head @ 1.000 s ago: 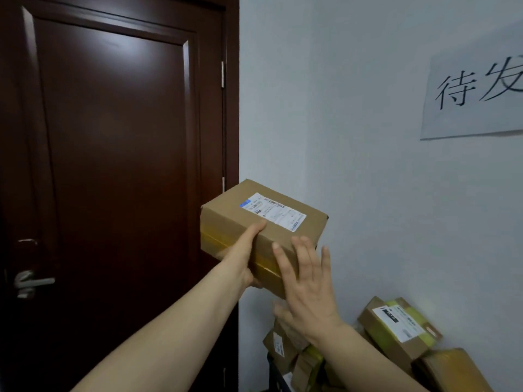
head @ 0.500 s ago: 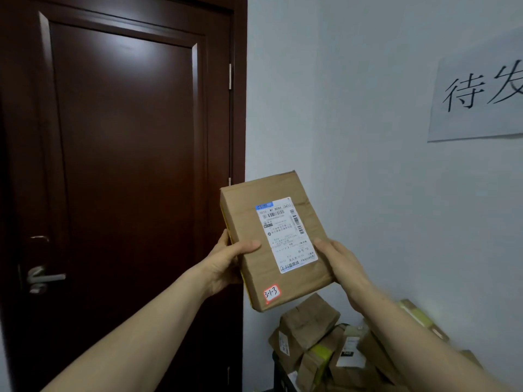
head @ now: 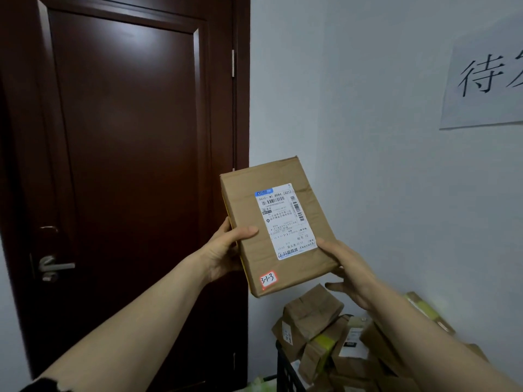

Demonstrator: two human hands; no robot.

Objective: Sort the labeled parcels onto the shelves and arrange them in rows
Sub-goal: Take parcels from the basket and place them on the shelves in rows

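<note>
A: Where is the parcel (head: 302,210)?
B: In the air, held by both hands, label side toward the camera and top leaning left. Behind it are the right edge of the door (head: 127,165) and the white wall (head: 353,108). It is above the pile of parcels (head: 311,315) and apart from it.

A: Grip?
B: The left hand (head: 226,250) clasps the left long edge, thumb across the front, fingers behind. The right hand (head: 348,270) holds the lower right corner, thumb on the front just beside the shipping label (head: 285,222), fingers behind. Its lower fingers show loosely spread under the box.

A: Markings?
B: A red-bordered sticker (head: 268,278) near the bottom edge reads "3-1-3". Yellow tape runs down the left side.

A: Surroundings and obstructions?
B: The door is dark wood, with a silver door handle (head: 53,265) at its left. A paper sign (head: 486,77) with black characters is on the wall, cut off by the frame's right edge. The pile lies heaped in a black crate (head: 288,372), and the right forearm crosses in front of part of it.
</note>
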